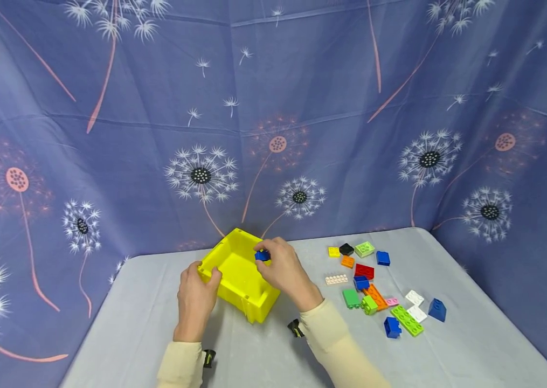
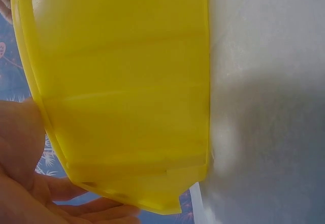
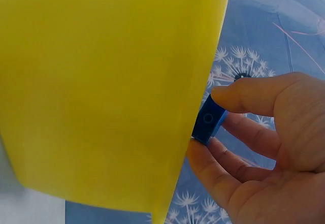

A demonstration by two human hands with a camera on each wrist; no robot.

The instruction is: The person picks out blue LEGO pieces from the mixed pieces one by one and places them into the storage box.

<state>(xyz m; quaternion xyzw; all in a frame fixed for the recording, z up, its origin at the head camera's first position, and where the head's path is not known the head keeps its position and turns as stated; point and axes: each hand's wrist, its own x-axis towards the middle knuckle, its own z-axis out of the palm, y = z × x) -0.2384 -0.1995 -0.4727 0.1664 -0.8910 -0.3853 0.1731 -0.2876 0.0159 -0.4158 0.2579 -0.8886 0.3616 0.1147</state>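
Observation:
A yellow plastic bin (image 1: 234,264) stands on the table, turned at an angle. My left hand (image 1: 197,296) grips its left corner, thumb over the near rim and fingers round the end wall. In the left wrist view that hand (image 2: 30,168) shows at the bin's rim, beside the yellow side wall (image 2: 127,82). Over the right part of the bin, my right hand (image 1: 285,269) pinches a blue toy brick (image 1: 262,255). The right wrist view shows this brick (image 3: 209,120) between thumb and fingertips, partly behind the bin's edge.
To the right lie several loose toy bricks, among them a red one (image 1: 364,271), a long lime one (image 1: 407,320), a green one (image 1: 351,298) and a blue slope (image 1: 437,310). A dandelion-printed cloth (image 1: 331,118) hangs behind the grey table (image 1: 123,323).

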